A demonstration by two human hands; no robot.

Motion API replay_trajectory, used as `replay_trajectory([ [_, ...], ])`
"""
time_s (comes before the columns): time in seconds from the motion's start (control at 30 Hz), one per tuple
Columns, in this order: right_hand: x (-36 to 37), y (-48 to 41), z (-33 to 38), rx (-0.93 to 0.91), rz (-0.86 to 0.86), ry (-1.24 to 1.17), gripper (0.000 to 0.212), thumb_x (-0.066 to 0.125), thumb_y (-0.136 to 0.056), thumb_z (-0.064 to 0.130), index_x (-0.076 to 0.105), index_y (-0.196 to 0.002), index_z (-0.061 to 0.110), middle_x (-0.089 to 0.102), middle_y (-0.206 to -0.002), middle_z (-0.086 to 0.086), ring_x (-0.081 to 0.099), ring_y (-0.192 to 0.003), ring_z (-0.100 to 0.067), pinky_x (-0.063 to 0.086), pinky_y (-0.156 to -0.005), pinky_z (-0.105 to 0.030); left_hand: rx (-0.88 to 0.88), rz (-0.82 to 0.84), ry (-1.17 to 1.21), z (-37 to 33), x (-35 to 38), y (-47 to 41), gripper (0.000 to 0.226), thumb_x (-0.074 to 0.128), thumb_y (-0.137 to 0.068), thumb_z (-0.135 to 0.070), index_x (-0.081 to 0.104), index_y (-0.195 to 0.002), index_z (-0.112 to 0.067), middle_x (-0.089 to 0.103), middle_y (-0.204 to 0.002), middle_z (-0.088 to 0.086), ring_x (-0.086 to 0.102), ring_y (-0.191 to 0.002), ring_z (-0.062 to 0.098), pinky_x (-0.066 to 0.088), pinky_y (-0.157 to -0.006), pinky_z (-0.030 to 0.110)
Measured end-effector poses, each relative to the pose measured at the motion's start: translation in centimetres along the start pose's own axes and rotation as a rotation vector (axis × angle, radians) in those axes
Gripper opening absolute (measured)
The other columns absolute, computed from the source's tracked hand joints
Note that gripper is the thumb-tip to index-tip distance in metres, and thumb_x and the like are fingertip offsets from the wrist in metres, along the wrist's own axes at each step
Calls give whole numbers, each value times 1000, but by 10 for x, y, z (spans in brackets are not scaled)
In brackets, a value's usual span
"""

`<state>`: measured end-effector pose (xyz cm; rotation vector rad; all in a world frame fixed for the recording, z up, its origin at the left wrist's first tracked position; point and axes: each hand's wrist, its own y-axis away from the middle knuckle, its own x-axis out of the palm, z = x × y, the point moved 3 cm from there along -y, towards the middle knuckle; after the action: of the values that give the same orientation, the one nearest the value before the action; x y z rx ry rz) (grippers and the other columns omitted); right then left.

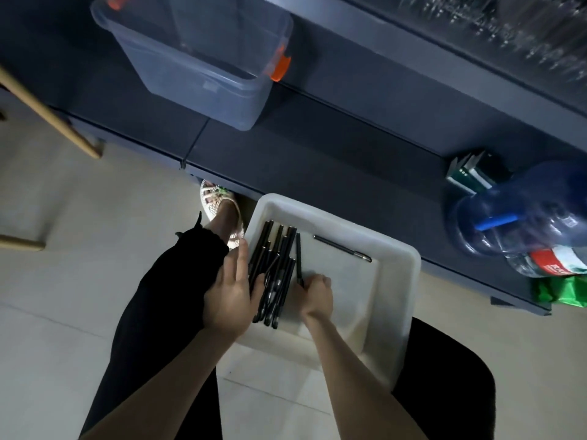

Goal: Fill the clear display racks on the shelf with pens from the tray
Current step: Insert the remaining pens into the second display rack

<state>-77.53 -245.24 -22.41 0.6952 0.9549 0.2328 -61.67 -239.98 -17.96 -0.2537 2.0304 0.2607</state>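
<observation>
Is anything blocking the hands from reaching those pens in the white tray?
Nothing visible. The left hand rests on the pen bundle, the right hand grips one pen beside it, and a lone pen lies uncovered in the tray.

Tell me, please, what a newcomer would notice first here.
First the white tray at centre, with a bundle of black pens along its left side: the left hand rests flat against the bundle while the right hand pinches a single pen beside it. Next, the clear bin with orange latches on the dark shelf at upper left, and the blue water jug at the right edge.
</observation>
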Motion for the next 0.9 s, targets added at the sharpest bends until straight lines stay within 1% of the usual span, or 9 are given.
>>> replay_trajectory([
  [0.07, 1, -1, -1, 5, -7, 52, 31, 46, -94, 24, 52, -118, 6, 51, -122, -12, 53, -109, -29, 40, -83, -30, -10, 16, 2, 0, -1, 1, 63, 41, -87, -39, 40, -137, -1, 58, -117, 16, 62, -95, 33, 54, -60, 34],
  [0.17, -12, 4, -7, -4, -14, -42, 13, 45, -96, 16, 48, -103, 7, 57, -107, -13, 58, -97, -34, 45, -78, -37, -16, 52, -8, 1, -1, 1, 65, 39, -85, -39, 37, -138, -1, 54, -119, 17, 59, -98, 35, 53, -70, 38],
  [0.23, -31, 10, -8, -66, -44, -170, 4, 51, -94, 14, 48, -95, 11, 62, -94, -9, 61, -86, -29, 47, -70, -31, -15, 58, -22, 1, -6, 0, 66, 38, -83, -39, 38, -137, -2, 50, -124, 19, 54, -102, 36, 50, -77, 43],
  [0.33, -74, 25, -5, -198, -126, -408, 11, 64, -86, 3, 58, -86, 12, 60, -74, 4, 58, -65, -1, 42, -61, -8, 36, 57, -56, -14, -21, -5, 60, 43, -85, -36, 38, -138, -8, 45, -130, 19, 45, -109, 35, 46, -84, 48],
  [0.43, -122, 43, 3, -308, -143, -517, 15, 69, -79, -4, 65, -84, 9, 60, -69, 6, 54, -54, 8, 41, -59, -6, 176, 79, -8, -48, -40, -20, 56, 50, -90, -31, 36, -141, -12, 40, -141, 13, 39, -125, 34, 40, -94, 52],
  [0.53, -175, 64, 15, -417, -182, -570, 18, 71, -76, -7, 67, -83, 9, 64, -73, 7, 57, -58, 8, 44, -63, -8, 375, 140, 6, -98, -60, -39, 49, 40, -97, -35, 35, -143, -17, 37, -146, 1, 33, -133, 23, 30, -106, 41],
  [0.67, -250, 90, 30, -518, -262, -702, 26, 70, -72, -14, 63, -81, 9, 61, -72, -1, 58, -59, 4, 49, -65, -12, 501, 251, 125, -163, -89, -61, 33, 43, -99, -22, 55, -128, -13, 59, -121, 7, 53, -113, 27, 40, -94, 36],
  [0.8, -321, 113, 38, -603, -373, -882, 33, 66, -74, -18, 56, -96, 4, 58, -74, -8, 60, -68, -11, 52, -65, -13, 574, 173, 277, -228, -124, -77, 23, 55, -93, -15, 66, -111, -6, 67, -103, 8, 60, -94, 24, 42, -81, 28],
  [0.9, -365, 122, 40, -648, -469, -934, 37, 68, -77, -11, 52, -106, 6, 56, -74, -5, 60, -63, -4, 47, -62, -11, 609, 123, 370, -278, -144, -85, 21, 60, -90, -14, 67, -108, -6, 68, -101, 5, 61, -88, 16, 45, -82, 24],
])
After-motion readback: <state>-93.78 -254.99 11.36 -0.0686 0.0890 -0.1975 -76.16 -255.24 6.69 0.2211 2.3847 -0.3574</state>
